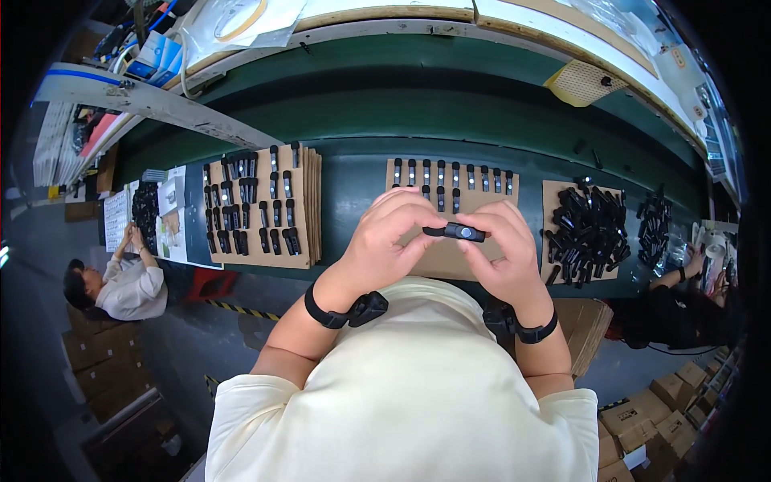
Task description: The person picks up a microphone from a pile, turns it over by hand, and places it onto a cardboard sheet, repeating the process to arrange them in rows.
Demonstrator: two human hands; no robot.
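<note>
In front of my chest, both hands hold a small black clip-on microphone sideways, a round silvery button facing up. My left hand pinches its dark, rounded left end between thumb and fingers. The other end is gripped by the thumb and fingertips of my right hand. Beneath and beyond my hands lies a cardboard sheet, with similar microphones standing in a full row and a shorter second row. My left hand covers part of that sheet.
A stack of cardboard sheets at left carries rows of microphones. At right, a heaped pile of them covers another sheet; a smaller heap lies beyond. A slanted metal post crosses the far left. Co-workers sit at left and right.
</note>
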